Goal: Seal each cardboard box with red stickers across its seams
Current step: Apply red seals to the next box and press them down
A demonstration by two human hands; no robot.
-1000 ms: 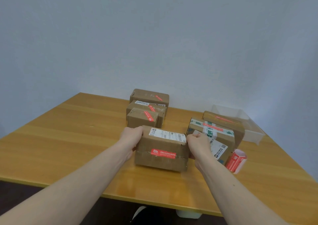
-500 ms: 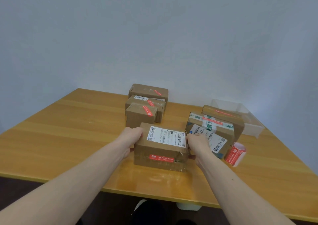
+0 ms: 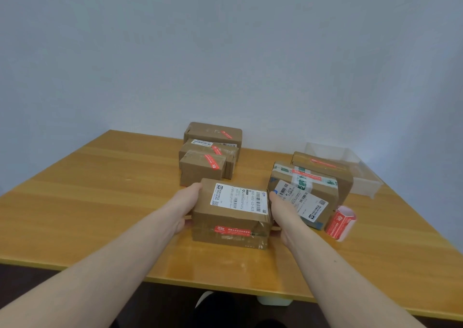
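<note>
A plain pale wall backs a wooden table. At the table's centre sits a cardboard box with a red sticker on its near face. The left hand grips its nine o'clock end, the right hand its three o'clock end. The sticker roll lies at three o'clock; sealed boxes stand at twelve.

Bare wooden table lies open left of the held cardboard box; three stacked boxes block behind, two taped boxes and sticker roll crowd right.
</note>
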